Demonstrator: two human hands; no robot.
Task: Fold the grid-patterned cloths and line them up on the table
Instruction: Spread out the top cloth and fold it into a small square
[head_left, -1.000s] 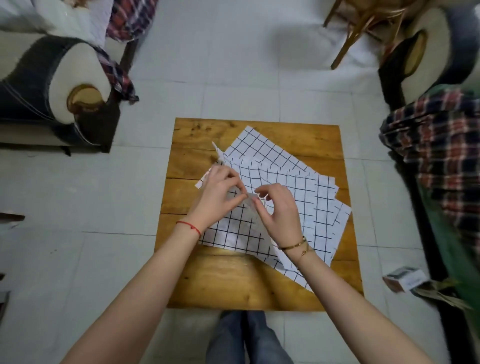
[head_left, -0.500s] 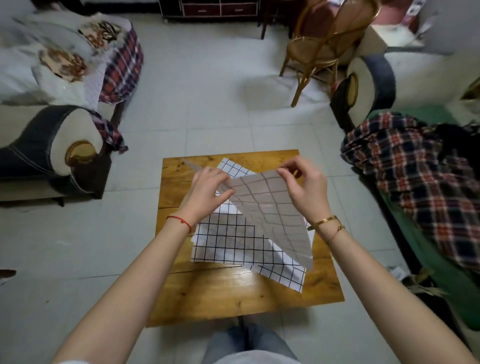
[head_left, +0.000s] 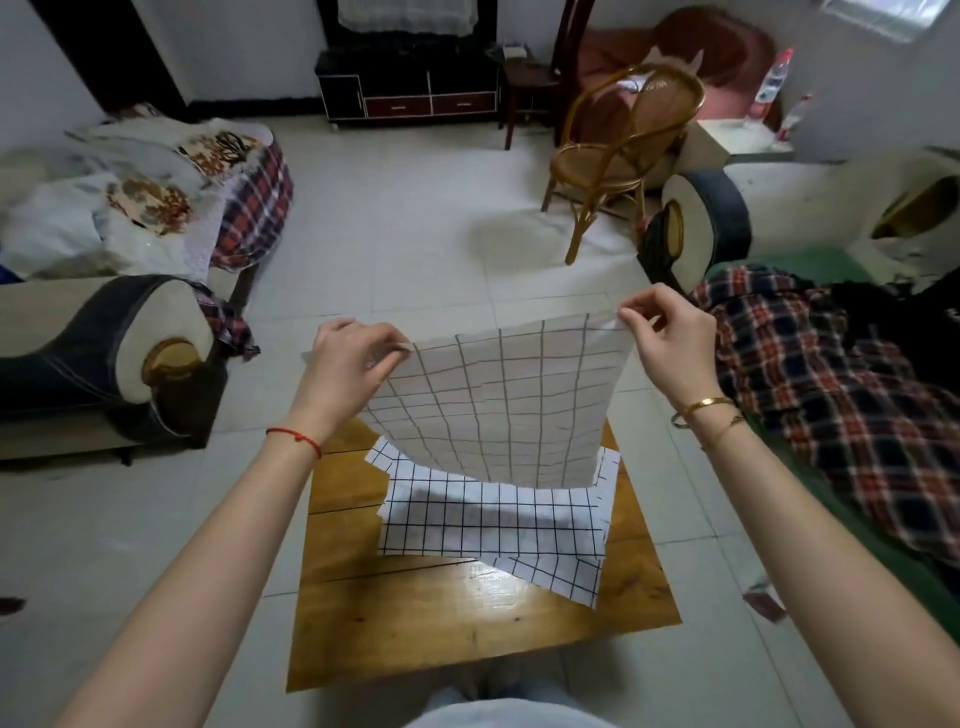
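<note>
Where the cloth hung slack by one side half a second ago, it now hangs spread flat above the table — left hand and right hand each pinch a top corner, set wider apart. Other cloths lie heaped on the table beneath.

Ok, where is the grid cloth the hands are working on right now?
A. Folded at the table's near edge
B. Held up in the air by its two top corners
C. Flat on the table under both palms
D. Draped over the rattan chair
B: the left hand and right hand each pinch a top corner of the lifted cloth, which hangs above the other cloths on the table.
</note>
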